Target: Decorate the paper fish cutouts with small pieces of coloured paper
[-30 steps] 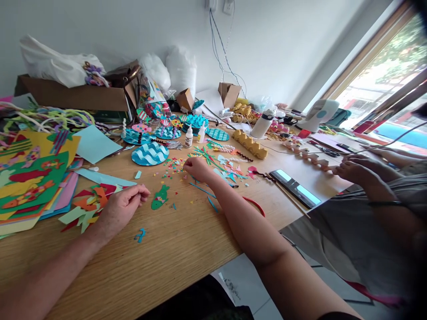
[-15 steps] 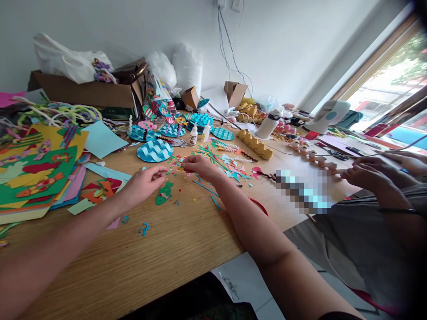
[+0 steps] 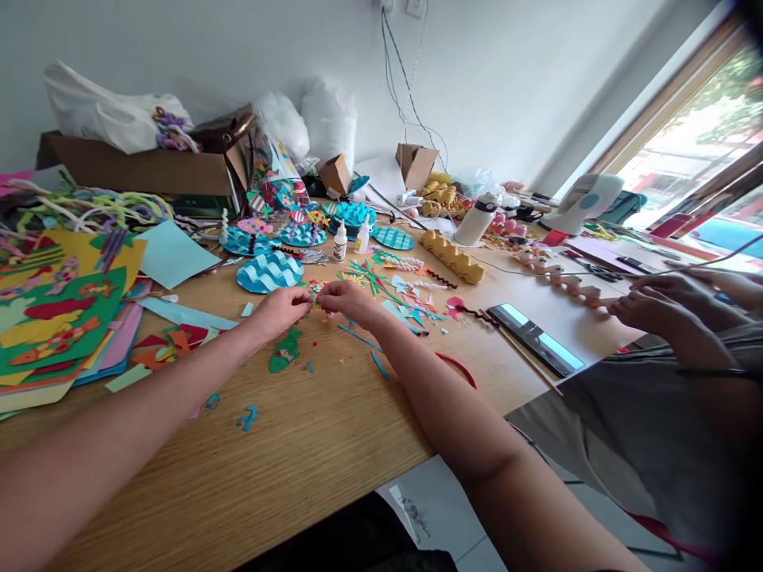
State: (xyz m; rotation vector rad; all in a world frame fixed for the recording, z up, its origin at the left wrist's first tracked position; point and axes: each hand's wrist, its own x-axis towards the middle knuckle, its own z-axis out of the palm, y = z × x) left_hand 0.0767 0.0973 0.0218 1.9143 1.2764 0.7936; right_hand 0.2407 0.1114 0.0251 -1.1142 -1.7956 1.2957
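Note:
My left hand and my right hand are close together over small coloured paper scraps on the table. The fingers of both hands are pinched; whatever is between them is too small to make out. Just below my left hand lies a green paper fish with a patterned patch. Beyond the hands is a round plate with blue and white wavy strips. Two white glue bottles stand upright behind my right hand. Thin green paper strips lie scattered beside it.
Coloured paper sheets are piled at the left. A yellow egg-carton strip, a white bottle and a phone-like black device lie or stand to the right. Another person's hands hold an egg-carton strip at the right edge.
My left hand has moved right and slightly up, closer to my right hand. The right hand has shifted little. The camera view has turned slightly.

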